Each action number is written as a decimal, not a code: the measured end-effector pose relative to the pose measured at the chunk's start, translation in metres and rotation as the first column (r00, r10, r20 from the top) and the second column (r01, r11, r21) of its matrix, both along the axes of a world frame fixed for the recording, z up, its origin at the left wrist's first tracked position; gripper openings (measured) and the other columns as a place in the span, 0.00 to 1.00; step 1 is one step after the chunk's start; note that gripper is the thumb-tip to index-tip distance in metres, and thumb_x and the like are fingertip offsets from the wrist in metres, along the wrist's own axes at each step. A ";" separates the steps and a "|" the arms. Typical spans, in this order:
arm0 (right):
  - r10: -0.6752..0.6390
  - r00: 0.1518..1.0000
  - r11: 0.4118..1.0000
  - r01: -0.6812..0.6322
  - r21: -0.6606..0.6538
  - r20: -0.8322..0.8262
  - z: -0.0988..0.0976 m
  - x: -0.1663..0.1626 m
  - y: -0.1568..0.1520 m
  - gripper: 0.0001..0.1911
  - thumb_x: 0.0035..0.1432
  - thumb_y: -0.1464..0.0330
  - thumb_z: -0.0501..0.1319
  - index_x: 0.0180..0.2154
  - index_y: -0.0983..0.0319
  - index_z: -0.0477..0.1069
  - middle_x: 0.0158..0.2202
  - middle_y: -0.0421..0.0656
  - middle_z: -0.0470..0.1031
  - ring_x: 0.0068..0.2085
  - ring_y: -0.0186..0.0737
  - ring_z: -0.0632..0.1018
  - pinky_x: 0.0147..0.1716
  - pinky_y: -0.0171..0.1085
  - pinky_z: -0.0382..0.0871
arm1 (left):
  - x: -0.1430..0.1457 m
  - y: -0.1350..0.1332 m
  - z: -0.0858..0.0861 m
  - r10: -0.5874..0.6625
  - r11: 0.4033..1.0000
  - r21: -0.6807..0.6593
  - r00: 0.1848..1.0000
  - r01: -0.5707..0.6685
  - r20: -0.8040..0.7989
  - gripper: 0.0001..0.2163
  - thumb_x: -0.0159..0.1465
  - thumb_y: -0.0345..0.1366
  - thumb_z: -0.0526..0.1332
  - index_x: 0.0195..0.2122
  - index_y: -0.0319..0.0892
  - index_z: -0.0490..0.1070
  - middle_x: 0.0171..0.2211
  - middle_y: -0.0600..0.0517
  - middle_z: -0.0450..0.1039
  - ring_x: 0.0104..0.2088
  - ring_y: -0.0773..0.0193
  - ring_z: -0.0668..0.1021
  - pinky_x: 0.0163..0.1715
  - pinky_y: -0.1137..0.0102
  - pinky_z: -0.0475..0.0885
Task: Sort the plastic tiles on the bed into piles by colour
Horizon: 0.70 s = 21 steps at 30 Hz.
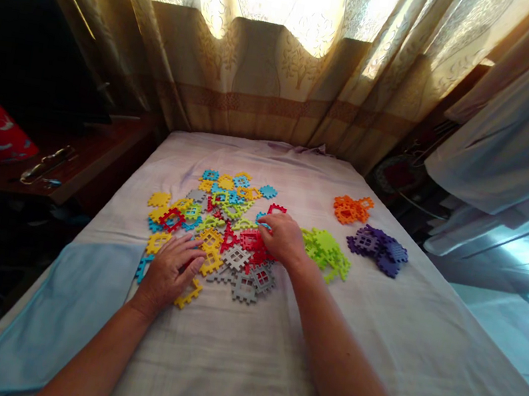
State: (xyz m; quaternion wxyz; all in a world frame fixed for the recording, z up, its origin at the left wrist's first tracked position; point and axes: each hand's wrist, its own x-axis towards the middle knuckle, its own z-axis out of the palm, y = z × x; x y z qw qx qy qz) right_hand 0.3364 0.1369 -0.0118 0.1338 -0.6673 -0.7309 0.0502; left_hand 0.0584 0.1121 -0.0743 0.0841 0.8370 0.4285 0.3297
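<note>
A mixed pile of plastic interlocking building tiles with notched edges lies mid-table, in yellow, blue, red, green and grey. My left hand rests palm down on the pile's left side, fingers apart, over yellow tiles. At the pile's right side my right hand has its fingers curled in around a small blue tile, partly covered by them. Red tiles lie just under that hand. Nearer to me are grey tiles. Beside the right wrist sits a heap of light green tiles.
Orange tiles and dark purple tiles form separate heaps at the right. A light blue cloth lies on the left of the sheet-covered table. Behind hangs a curtain; a brown side table stands left.
</note>
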 end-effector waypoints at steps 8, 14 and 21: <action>0.008 0.984 0.984 0.024 -0.177 0.179 0.001 -0.041 0.039 0.17 0.58 0.68 0.59 0.49 0.58 0.78 0.48 0.51 0.80 0.51 0.50 0.77 0.48 0.42 0.68 | 0.001 -0.001 0.000 -0.011 1.000 -0.013 1.000 0.011 -0.005 0.16 0.69 0.47 0.52 0.41 0.47 0.79 0.49 0.47 0.79 0.58 0.50 0.74 0.60 0.46 0.64; -0.064 0.991 0.961 0.092 -0.262 0.117 0.004 -0.046 0.045 0.17 0.57 0.71 0.60 0.48 0.60 0.79 0.50 0.52 0.79 0.50 0.50 0.78 0.46 0.41 0.70 | 0.001 0.000 0.001 -0.013 1.000 -0.017 1.000 0.013 -0.011 0.16 0.68 0.47 0.53 0.41 0.47 0.79 0.49 0.48 0.79 0.58 0.50 0.74 0.60 0.46 0.64; -0.047 0.991 0.980 0.070 -0.187 0.125 0.002 -0.043 0.040 0.19 0.57 0.69 0.59 0.51 0.60 0.76 0.51 0.52 0.78 0.53 0.52 0.76 0.49 0.44 0.68 | 0.001 -0.001 0.003 -0.006 0.999 -0.045 1.000 0.005 -0.018 0.16 0.68 0.47 0.53 0.42 0.48 0.79 0.50 0.48 0.79 0.58 0.50 0.74 0.61 0.46 0.64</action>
